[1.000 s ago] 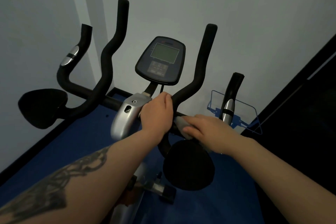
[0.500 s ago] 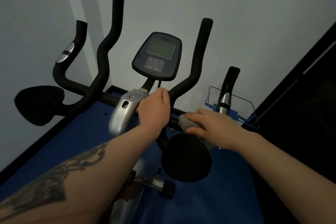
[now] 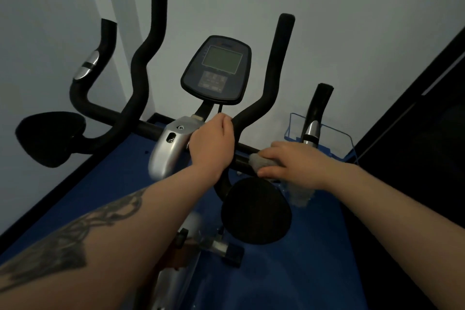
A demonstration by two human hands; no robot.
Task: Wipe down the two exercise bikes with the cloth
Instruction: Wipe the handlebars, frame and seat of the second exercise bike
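Note:
An exercise bike stands in front of me, with black foam handlebars (image 3: 275, 75), a dark console (image 3: 217, 72) and a silver stem cover (image 3: 167, 148). My left hand (image 3: 212, 143) grips the handlebar just right of the stem. My right hand (image 3: 293, 165) holds a grey cloth (image 3: 261, 160) wrapped round the horizontal bar further right; a loose end of the cloth (image 3: 299, 195) hangs below my wrist. A black elbow pad (image 3: 256, 211) sits under that hand.
A second black pad (image 3: 49, 137) sticks out on the bike's left side. The floor (image 3: 113, 173) is blue. A blue wire rack (image 3: 324, 141) stands against the pale wall behind the right grip. A dark panel (image 3: 427, 121) runs along the right.
My right hand with the cloth has slid slightly to the right along the bar. My left hand keeps its grip on the handlebar. My view has shifted a little.

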